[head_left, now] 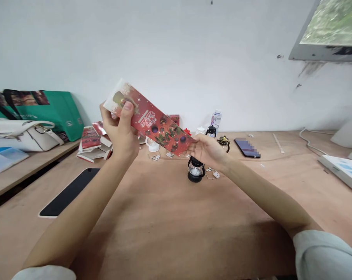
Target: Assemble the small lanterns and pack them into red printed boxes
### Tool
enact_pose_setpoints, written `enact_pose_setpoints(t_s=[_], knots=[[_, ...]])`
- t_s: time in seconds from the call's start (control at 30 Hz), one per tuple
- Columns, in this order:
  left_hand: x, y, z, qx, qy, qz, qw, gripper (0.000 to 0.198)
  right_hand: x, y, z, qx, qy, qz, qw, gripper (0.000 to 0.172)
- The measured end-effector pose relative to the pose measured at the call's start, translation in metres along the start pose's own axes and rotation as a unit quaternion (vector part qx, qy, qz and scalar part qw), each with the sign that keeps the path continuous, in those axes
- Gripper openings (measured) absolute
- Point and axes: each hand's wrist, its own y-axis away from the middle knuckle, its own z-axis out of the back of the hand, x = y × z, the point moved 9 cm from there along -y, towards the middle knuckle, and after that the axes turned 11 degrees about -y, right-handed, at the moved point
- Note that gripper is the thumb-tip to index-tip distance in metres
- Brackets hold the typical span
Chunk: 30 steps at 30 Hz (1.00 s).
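Both hands hold up a long red Christmas gift box [152, 120], slanting down to the right above the table; its printed "Merry Christmas" lettering is upside down. My left hand [122, 130] grips the upper left end, thumb across the printed face. At the lower right corner, my right hand [208, 151] has its fingers closed on the edge. Just below that hand, a small black lantern [196, 170] stands upright on the table. Behind are a white lantern [152, 145], another black lantern [211, 131] and a bronze-coloured one [223, 142], partly hidden.
Red printed boxes [91, 142] lie piled at the left, near a white handbag [24, 134] and a green bag [63, 112]. Phones [69, 192] [247, 147] rest on both sides. A bottle [216, 118] stands by the wall; a white box [343, 171] is far right.
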Motion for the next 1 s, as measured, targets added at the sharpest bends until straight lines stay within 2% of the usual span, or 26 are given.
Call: enact_pose_setpoints(t_s=[0.13,0.23,0.33,0.43,0.6,0.73,0.8,0.87,0.9,0.97,1.0], knots=[[0.025,0.007,0.001,-0.020,0.033,0.117,0.992,0.036,0.008,0.010,-0.012,0.033,-0.017,0.005,0.999,0.012],[0.027,0.012,0.002,-0.040,0.024,0.130,0.990,0.040,0.007,0.017,-0.030,0.093,0.020,0.018,0.995,0.013],[0.018,0.020,-0.001,-0.057,0.031,0.101,0.993,0.037,0.005,0.024,-0.044,0.133,0.058,0.054,0.988,0.027],[0.008,0.029,-0.009,-0.055,0.049,0.067,0.995,0.037,0.009,0.031,-0.043,0.114,0.113,0.107,0.981,0.037],[-0.001,0.033,-0.016,-0.013,-0.048,-0.002,0.999,0.039,0.041,0.049,-0.041,0.063,0.206,0.220,0.951,0.031],[-0.009,0.031,-0.014,0.019,-0.108,-0.078,0.991,0.041,0.055,0.047,-0.034,0.029,0.207,0.212,0.955,0.029],[-0.014,0.030,-0.016,0.044,-0.135,-0.101,0.985,0.041,0.059,0.040,-0.028,0.024,0.248,0.215,0.944,0.028],[-0.021,0.029,-0.018,0.055,-0.179,-0.132,0.973,0.044,0.066,0.036,-0.022,0.012,0.327,0.264,0.907,0.024],[-0.024,0.029,-0.019,0.056,-0.201,-0.144,0.967,0.046,0.072,0.036,-0.020,-0.006,0.383,0.311,0.870,0.020],[-0.028,0.027,-0.019,0.057,-0.230,-0.154,0.959,0.049,0.082,0.044,-0.020,-0.061,0.496,0.408,0.764,0.016],[-0.028,0.026,-0.020,0.058,-0.235,-0.155,0.958,0.049,0.085,0.049,-0.020,-0.089,0.533,0.443,0.715,0.019]])
